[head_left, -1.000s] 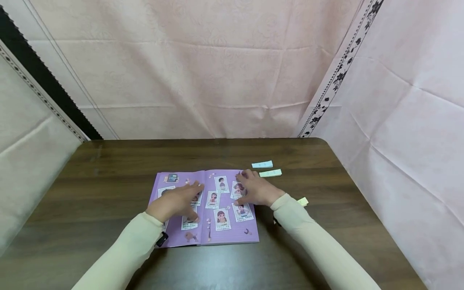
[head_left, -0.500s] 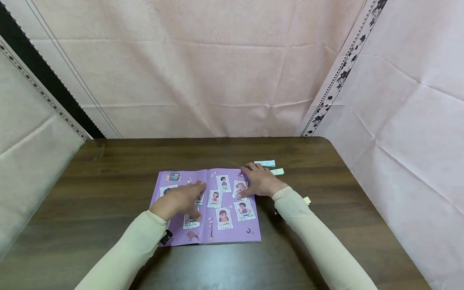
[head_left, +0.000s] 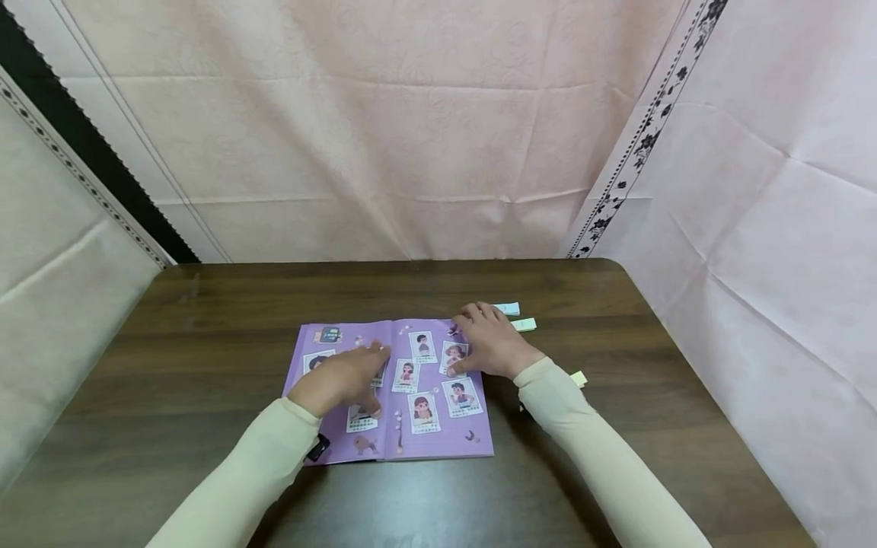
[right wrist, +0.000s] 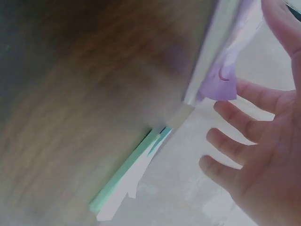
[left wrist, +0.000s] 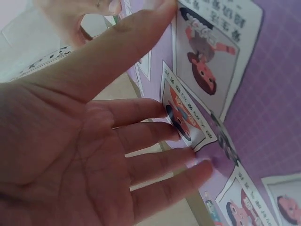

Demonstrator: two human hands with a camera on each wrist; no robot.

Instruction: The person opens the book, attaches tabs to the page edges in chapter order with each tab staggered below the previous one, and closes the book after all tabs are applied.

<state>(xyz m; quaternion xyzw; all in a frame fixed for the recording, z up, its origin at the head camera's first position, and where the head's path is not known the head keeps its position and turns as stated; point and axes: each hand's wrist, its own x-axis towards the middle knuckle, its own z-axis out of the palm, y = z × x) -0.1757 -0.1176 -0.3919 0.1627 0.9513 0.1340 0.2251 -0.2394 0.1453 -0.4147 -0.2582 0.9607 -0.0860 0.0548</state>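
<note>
Nearby: paper strips (head_left: 515, 317) beside right hand (head_left: 490, 346), book (head_left: 438, 434).

Open purple sticker book (head_left: 438, 426) with white-bordered cartoon figure pictures lies flat on the dark wooden worktop (head_left: 205, 320), spine running front to back. Its far right page corner (right wrist: 221, 87) is lifted and curled slightly.

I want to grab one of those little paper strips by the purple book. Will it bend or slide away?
The green paper strip looks thin and flat on the wooden table, so it would probably flop and bend when lifted. It seems very light, so a push would likely slide it across the smooth top. Lying flat, it may be fiddly to pick up by its edge.
</note>
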